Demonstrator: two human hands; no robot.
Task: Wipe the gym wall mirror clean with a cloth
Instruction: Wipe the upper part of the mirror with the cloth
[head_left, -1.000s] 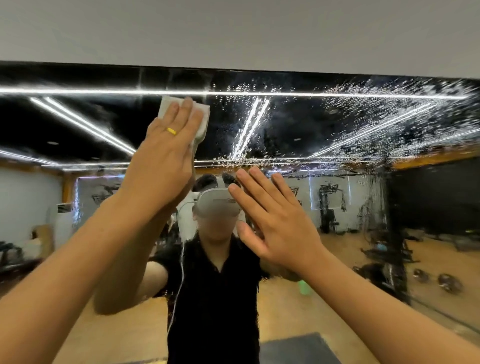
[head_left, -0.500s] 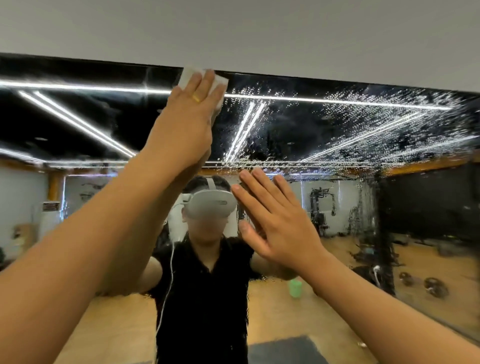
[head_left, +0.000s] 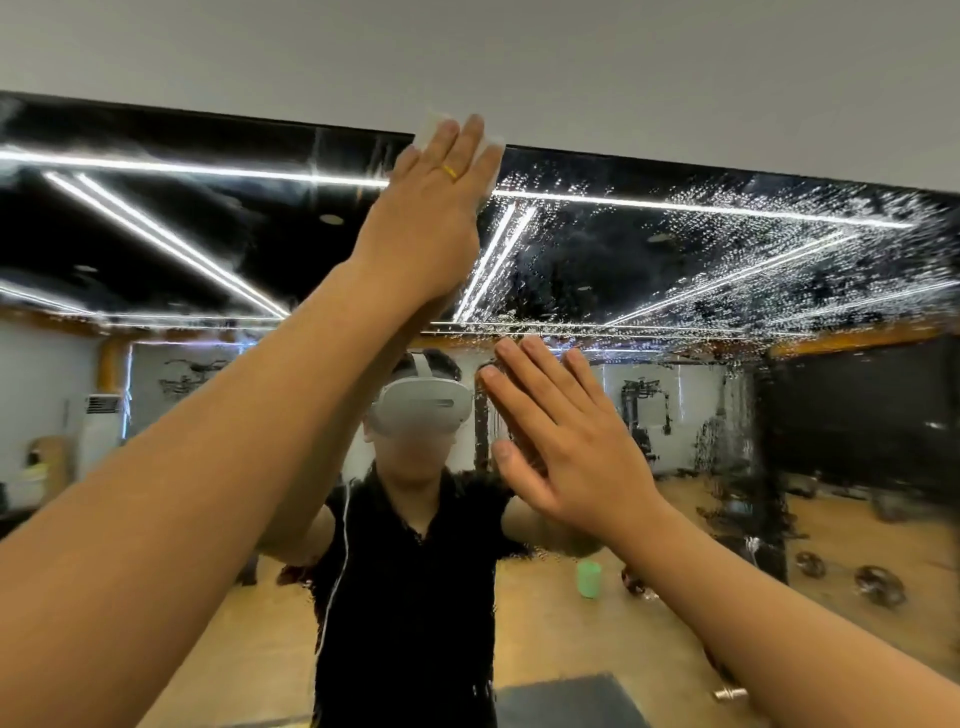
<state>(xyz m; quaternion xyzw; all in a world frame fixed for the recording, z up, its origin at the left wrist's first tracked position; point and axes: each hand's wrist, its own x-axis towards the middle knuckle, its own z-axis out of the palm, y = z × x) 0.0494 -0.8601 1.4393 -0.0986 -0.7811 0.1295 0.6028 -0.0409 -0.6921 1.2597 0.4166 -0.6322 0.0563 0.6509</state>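
left hand (head_left: 431, 218) rose, pressing white cloth (head_left: 434, 127) open-palmed at top edge of wet wall mirror (head_left: 675, 260) | right hand (head_left: 576, 452) below, flat on glass

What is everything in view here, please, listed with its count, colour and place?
mirror: one, dark reflective glass, across the wall ahead
wall: one, pale grey, above the mirror
droplets: many, white-glinting, on the mirror's upper right part
cloth: one, white, at the mirror's top edge under the left hand
container: one, green, on the floor in the reflection
ring: one, yellow, on a left-hand finger
left hand: one, fingers straight, pressing the cloth to the mirror
right hand: one, fingers straight, at the mirror's middle
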